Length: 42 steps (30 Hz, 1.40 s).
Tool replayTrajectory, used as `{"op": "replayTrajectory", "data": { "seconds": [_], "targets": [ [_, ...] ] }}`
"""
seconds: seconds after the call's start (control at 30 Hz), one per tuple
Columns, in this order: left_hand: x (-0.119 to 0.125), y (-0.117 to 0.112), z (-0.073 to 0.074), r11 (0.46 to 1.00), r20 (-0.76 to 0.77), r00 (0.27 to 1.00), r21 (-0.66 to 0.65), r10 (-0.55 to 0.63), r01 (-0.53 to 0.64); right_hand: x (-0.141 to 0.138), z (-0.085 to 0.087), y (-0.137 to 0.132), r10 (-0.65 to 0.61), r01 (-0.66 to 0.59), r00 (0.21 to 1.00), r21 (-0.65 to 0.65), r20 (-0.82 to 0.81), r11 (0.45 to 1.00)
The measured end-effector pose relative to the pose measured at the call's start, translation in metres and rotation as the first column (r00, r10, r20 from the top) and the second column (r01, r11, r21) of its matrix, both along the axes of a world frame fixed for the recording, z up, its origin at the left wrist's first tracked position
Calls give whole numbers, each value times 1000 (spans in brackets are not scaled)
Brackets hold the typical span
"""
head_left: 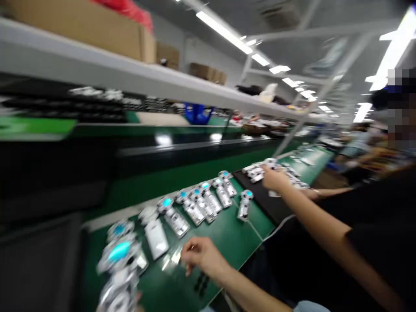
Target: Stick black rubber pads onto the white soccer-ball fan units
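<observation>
At the lower left, close to the camera, is a white device [118, 268] with a round head and a bright blue centre. A sliver of my left hand [139, 300] shows behind its lower end, closed on it; most of that hand is hidden. My right hand [201, 256] hovers over the green table [175, 281] with fingers curled together in a pinch. Whatever may be in that pinch is too small and blurred to name. Several small black pieces [201, 284] lie below the right hand. Beyond it, a plain white device [156, 238] lies on the table.
Several similar devices [195, 208] form a row along the table's back edge. One device with a cable [245, 206] lies to the right. A co-worker's hand [274, 178] touches devices on a black mat [256, 197]. A shelf [97, 65] with cartons runs above.
</observation>
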<state>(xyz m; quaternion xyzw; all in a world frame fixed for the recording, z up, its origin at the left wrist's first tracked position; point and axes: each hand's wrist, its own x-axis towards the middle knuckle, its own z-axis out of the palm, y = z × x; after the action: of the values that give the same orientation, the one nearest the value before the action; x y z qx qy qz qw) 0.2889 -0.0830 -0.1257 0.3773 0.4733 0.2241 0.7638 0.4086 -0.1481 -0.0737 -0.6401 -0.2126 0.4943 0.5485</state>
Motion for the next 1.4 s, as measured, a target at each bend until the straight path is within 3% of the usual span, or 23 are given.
{"op": "replayTrajectory", "data": {
  "seconds": [0.07,0.13,0.27,0.43,0.57,0.77,1.13,1.4],
  "targets": [
    [-46,-10,17,995,-43,995,-45,88,-89,-13,19,3,92,-92,995,11,-25,996],
    [-71,-18,35,995,34,997,-70,67,-65,-21,30,7,198,-197,980,32,-13,980],
    [-77,-22,52,1000,192,981,-20,-9,13,-38,40,8,347,-355,931,58,110,933],
    [-73,-22,48,996,172,984,81,-46,32,-56,42,5,330,-410,780,37,531,911],
    [-75,-21,47,976,90,993,207,-79,59,-61,39,2,343,-443,678,-12,650,897],
    [-75,-23,44,965,74,993,251,-93,71,-63,39,-1,330,-481,543,-37,772,876],
    [-74,-24,42,963,105,991,264,-82,52,-64,36,0,338,-485,478,-78,811,871],
    [-70,-23,47,975,138,990,222,-8,-23,-71,18,-9,148,-456,543,142,827,879]
  ]
}}
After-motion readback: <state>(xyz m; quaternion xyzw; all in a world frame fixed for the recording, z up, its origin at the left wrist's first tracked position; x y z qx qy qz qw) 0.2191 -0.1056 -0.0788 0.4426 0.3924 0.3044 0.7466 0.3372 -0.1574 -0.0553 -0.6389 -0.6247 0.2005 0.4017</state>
